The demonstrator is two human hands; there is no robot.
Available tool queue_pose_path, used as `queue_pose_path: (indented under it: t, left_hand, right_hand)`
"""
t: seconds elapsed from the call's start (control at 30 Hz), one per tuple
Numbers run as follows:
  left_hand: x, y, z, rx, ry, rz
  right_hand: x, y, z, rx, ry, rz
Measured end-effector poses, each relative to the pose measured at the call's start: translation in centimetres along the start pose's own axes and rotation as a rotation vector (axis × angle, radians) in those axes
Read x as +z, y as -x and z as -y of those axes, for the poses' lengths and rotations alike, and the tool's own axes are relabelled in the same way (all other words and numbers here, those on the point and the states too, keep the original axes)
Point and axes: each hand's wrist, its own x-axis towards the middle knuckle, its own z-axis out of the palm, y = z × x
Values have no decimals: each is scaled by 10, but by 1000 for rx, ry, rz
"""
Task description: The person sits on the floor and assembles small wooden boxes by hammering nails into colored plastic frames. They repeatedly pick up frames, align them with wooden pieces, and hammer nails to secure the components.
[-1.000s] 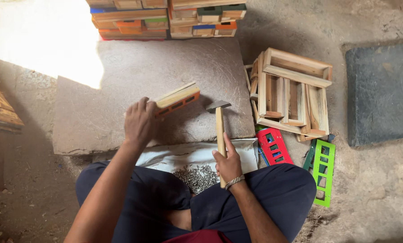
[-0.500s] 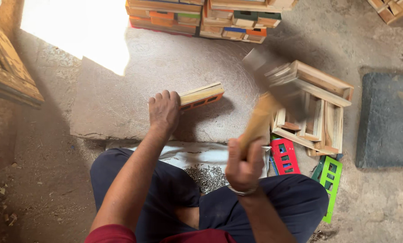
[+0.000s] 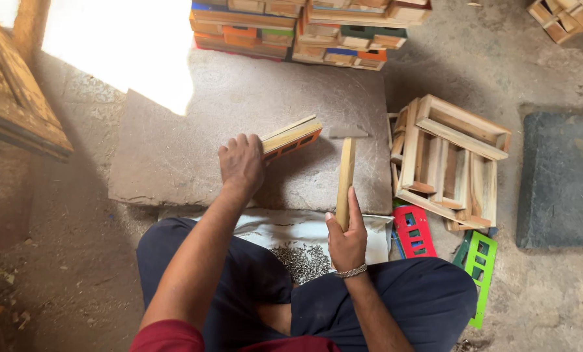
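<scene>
I sit cross-legged on the floor before a flat stone slab (image 3: pixel 193 143). My left hand (image 3: pixel 240 163) grips a small wooden frame with an orange side (image 3: pixel 291 137), holding it on edge on the slab. My right hand (image 3: pixel 345 236) is closed around the wooden handle of a hammer (image 3: pixel 346 176). The hammer's metal head (image 3: pixel 348 132) rests low on the slab, just right of the frame. A heap of small dark nails (image 3: pixel 302 259) lies on a white cloth (image 3: pixel 265 225) across my lap.
A pile of bare wooden frames (image 3: pixel 451 160) lies right of the slab. Red (image 3: pixel 414 231) and green (image 3: pixel 479 264) painted frames lie beside my right knee. Stacked coloured frames (image 3: pixel 291 29) line the far edge. A dark mat (image 3: pixel 562 179) is at the right, wooden boards (image 3: pixel 14 98) at the left.
The hammer was raised and blurred half a second ago; now it has come down with its head on the slab beside the frame. My left hand has kept the frame in place.
</scene>
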Motion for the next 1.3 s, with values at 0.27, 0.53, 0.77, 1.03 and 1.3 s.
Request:
queue_pose_path:
  t: [0.27,0.53,0.77,1.03,1.3]
  left_hand:
    - [-22,-38,-5,-244,490,709]
    - [-15,-17,-75,95,151,395]
    - [-14,-17,-92,98,256,366]
    - [-19,4,-73,292,169,545]
    - [7,-26,-33,84,550,629]
  right_hand:
    - [-47,-11,-59,719,-664,56]
    - [-53,-32,-69,737,-543,36]
    - [-49,-47,-79,707,-478,41]
    - [-41,-47,-64,740,-454,39]
    - [-32,-38,-95,601,-494,86]
